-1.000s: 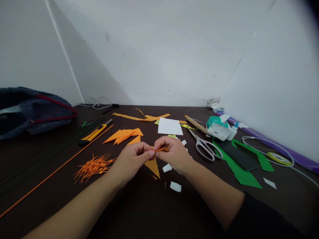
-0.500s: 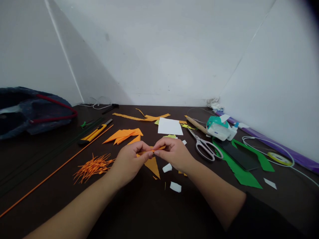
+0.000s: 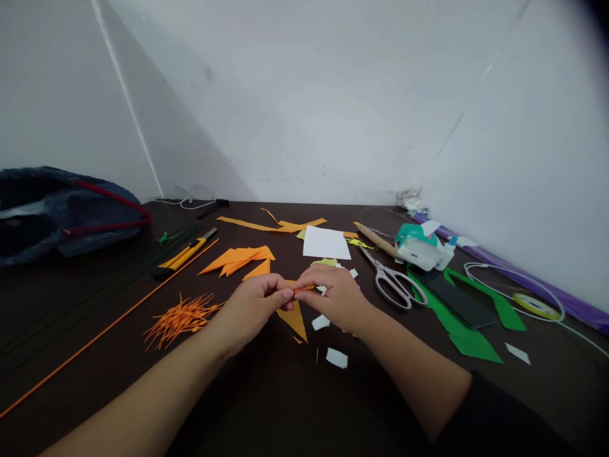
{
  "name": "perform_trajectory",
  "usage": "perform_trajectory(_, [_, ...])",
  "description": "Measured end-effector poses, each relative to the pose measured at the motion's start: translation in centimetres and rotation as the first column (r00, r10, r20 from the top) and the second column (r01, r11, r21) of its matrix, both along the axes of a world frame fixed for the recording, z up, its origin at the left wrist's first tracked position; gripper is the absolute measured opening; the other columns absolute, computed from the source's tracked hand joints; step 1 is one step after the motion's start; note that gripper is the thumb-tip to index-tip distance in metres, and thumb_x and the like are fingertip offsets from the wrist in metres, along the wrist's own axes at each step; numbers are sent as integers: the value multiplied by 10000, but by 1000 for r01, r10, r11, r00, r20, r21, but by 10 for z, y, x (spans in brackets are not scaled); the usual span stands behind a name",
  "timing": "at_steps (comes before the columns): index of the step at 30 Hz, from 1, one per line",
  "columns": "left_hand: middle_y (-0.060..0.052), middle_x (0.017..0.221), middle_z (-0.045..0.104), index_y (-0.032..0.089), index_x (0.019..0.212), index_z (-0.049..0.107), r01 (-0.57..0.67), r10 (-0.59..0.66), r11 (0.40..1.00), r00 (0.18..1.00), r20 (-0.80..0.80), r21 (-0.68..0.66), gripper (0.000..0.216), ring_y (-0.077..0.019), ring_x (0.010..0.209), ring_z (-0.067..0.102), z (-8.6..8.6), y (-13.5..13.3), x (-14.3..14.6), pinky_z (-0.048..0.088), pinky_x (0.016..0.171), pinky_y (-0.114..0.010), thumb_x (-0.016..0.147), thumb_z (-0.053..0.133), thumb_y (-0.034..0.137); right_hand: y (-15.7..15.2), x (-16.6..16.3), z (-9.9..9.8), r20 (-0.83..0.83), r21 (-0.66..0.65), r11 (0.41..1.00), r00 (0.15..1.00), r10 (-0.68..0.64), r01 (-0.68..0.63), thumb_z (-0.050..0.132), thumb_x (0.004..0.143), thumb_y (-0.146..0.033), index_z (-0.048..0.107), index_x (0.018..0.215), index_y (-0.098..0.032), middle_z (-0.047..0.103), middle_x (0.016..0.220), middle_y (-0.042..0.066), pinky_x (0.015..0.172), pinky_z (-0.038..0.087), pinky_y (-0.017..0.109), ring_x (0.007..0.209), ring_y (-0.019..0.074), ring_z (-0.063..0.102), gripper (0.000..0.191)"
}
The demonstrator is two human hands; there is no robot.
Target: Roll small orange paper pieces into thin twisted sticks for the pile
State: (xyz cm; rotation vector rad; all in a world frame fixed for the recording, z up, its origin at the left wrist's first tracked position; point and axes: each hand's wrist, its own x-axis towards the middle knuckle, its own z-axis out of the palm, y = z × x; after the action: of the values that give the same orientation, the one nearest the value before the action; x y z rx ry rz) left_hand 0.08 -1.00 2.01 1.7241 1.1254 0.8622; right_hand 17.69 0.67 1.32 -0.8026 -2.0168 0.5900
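Note:
My left hand (image 3: 257, 308) and my right hand (image 3: 330, 295) meet over the middle of the dark table. Between their fingertips is a small orange strip of paper (image 3: 304, 289), pinched from both sides and mostly covered by the fingers. Below the hands lies a pointed orange paper piece (image 3: 294, 320). Left of my left hand is a pile of thin orange twisted strands (image 3: 183, 320) with thicker ends. Folded orange paper pieces (image 3: 238, 259) lie just beyond it. Grey-handled scissors (image 3: 392, 279) rest to the right of my right hand.
A white paper square (image 3: 326, 242) lies beyond the hands. On the left are a yellow utility knife (image 3: 183, 252), a long orange stick (image 3: 114, 322) and a denim bag (image 3: 71, 212). A dark phone (image 3: 457, 298) rests on green paper (image 3: 469, 339) at the right, near a tissue pack (image 3: 419, 244).
My right fingers have folded further over the orange paper strip, and less of it shows on the left side. The view has shifted slightly; the things on the table have not moved.

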Motion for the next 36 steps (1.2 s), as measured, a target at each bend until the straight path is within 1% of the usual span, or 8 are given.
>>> perform_trajectory(7, [-6, 729, 583, 179, 718, 555, -91, 99, 985, 994, -49, 145, 156, -152, 695, 519, -4, -1, -2, 396, 633, -273, 727, 596, 329, -1, 0, 0, -65, -226, 972, 994, -83, 66, 648, 699, -219, 666, 737, -222, 628, 713, -1, 595, 434, 258, 657, 123, 554, 42])
perform_trajectory(12, [-14, 787, 605, 194, 807, 599, -10, 10, 998, 1000, -7, 64, 202, -164, 734, 526, -1, -1, -1, 395, 667, -288, 778, 530, 381, -1, -1, 1, 5, -92, 995, 999, -46, 47, 604, 719, -165, 651, 724, -211, 598, 713, -2, 618, 433, 257, 666, 117, 550, 67])
perform_trajectory(17, [-18, 768, 624, 186, 717, 608, 63, -63, 998, 998, 17, 11, 237, -170, 756, 528, -2, 1, -1, 382, 729, -305, 811, 480, 362, -1, -1, -2, 43, 59, 998, 999, 0, -3, 575, 726, -126, 654, 748, -212, 608, 732, 1, 658, 436, 258, 703, 119, 564, 119])
perform_trajectory(22, [14, 676, 558, 185, 693, 556, -52, 63, 994, 992, -109, 101, 163, -137, 632, 472, -5, 4, -2, 354, 585, -252, 739, 566, 341, 1, -1, -4, 26, -29, 999, 999, -40, 41, 603, 709, -148, 656, 733, -204, 611, 715, 1, 612, 432, 245, 669, 113, 557, 81])
perform_trajectory(28, [37, 642, 491, 189, 649, 480, -97, 144, 967, 971, -193, 236, 127, -129, 620, 448, -4, 3, 1, 348, 587, -254, 700, 579, 251, -3, -5, -3, -19, -117, 993, 999, -35, 32, 586, 683, -126, 652, 705, -199, 596, 710, 0, 575, 423, 236, 656, 111, 547, 101])
perform_trajectory(32, [20, 738, 530, 193, 768, 521, 19, -4, 992, 994, -113, 127, 141, -142, 695, 483, -2, 2, 0, 382, 629, -259, 691, 606, 276, -3, -5, -4, -24, -118, 993, 999, -22, 19, 579, 686, -133, 652, 716, -204, 586, 711, -2, 575, 422, 238, 660, 111, 546, 106])
perform_trajectory(34, [-5, 792, 566, 189, 816, 562, 93, -90, 994, 994, -66, 48, 166, -158, 743, 505, -1, 2, -2, 394, 673, -277, 756, 539, 342, -1, -4, -5, -20, -112, 993, 999, -28, 26, 575, 690, -135, 649, 714, -211, 586, 712, -4, 584, 426, 240, 675, 114, 550, 109])
perform_trajectory(36, [-18, 773, 577, 181, 761, 587, 121, -121, 993, 992, -46, 10, 258, -163, 738, 507, 0, 2, -3, 389, 694, -292, 821, 437, 382, 0, -3, -6, -26, -111, 993, 999, -28, 25, 567, 691, -126, 645, 712, -215, 590, 722, -5, 595, 433, 244, 683, 115, 554, 119])
